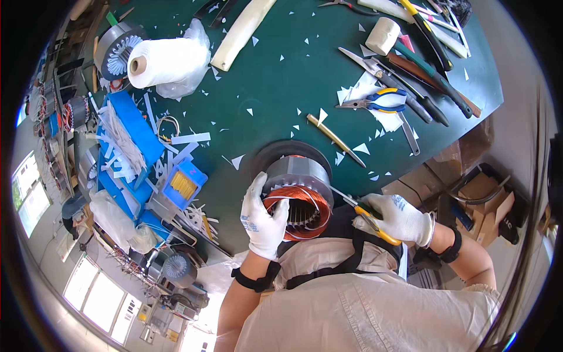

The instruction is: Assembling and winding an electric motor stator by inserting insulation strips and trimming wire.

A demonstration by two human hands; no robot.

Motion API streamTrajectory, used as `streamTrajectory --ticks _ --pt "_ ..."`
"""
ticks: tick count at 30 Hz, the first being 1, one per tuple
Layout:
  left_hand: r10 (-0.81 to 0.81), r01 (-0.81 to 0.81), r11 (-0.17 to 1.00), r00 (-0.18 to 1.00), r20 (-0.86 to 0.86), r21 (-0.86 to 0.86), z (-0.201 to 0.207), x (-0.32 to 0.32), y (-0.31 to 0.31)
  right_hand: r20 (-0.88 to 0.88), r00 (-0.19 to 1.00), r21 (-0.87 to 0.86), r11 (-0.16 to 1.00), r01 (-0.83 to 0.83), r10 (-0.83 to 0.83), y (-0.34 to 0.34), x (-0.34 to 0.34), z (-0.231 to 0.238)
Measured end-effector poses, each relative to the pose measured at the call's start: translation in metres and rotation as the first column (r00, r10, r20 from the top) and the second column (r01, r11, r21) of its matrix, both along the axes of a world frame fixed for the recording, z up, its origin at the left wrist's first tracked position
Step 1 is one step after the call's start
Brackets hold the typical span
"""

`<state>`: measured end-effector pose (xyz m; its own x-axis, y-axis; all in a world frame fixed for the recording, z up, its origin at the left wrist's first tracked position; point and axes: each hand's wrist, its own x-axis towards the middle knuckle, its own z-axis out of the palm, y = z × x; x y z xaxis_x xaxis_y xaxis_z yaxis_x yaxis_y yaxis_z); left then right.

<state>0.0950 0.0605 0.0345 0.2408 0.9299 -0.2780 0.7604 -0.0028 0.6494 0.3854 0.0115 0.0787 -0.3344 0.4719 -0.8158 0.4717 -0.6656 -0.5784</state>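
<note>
A motor stator (pixel 300 172) sits at the near edge of the table, a dark round ring (pixel 258 159) behind it. Its orange-red copper winding (pixel 315 200) faces me, bound with white cord around the open bore. My left hand (pixel 258 220), in a white glove, grips the stator's left side, with the thumb over the winding's rim and the fingers outside. To the right of the stator, my gloved right hand (pixel 402 218) is closed around scissors (pixel 368 217) with yellow-and-black handles. Their thin blades point up and left, close to the stator's side.
On the green table (pixel 252 82) lie paper scraps, a bamboo-coloured stick (pixel 335 139) and blue-and-yellow pliers (pixel 381 101). Several long tools and a white mallet head (pixel 383 36) are at the far right. At left are a white thread spool (pixel 164 61), blue trays (pixel 138 129) and a blue box (pixel 193 171).
</note>
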Motion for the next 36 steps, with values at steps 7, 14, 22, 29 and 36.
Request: streamTrajectory --ticks 7,14,22,29,36 --pt "-0.240 0.240 0.969 0.971 0.020 -0.059 0.007 -0.003 0.022 0.021 0.984 0.165 0.970 -0.180 0.179 0.027 0.000 -0.005" --pt "0.017 -0.011 0.994 0.999 -0.049 0.109 0.012 0.000 -0.011 0.050 0.895 0.020 0.895 -0.445 0.444 0.035 -0.008 0.012" --pt "-0.054 0.056 0.991 0.998 -0.020 0.122 0.001 -0.012 -0.011 0.084 0.969 0.078 0.968 -0.237 0.230 0.000 -0.020 0.006" --pt "-0.083 0.083 0.989 0.997 -0.003 0.124 0.003 -0.010 -0.007 -0.075 0.992 0.072 0.993 -0.096 0.101 0.001 -0.015 -0.001" --pt "-0.088 0.088 0.988 0.996 -0.002 0.131 0.001 -0.013 -0.005 0.009 0.965 0.023 0.965 -0.261 0.261 0.011 -0.012 0.000"
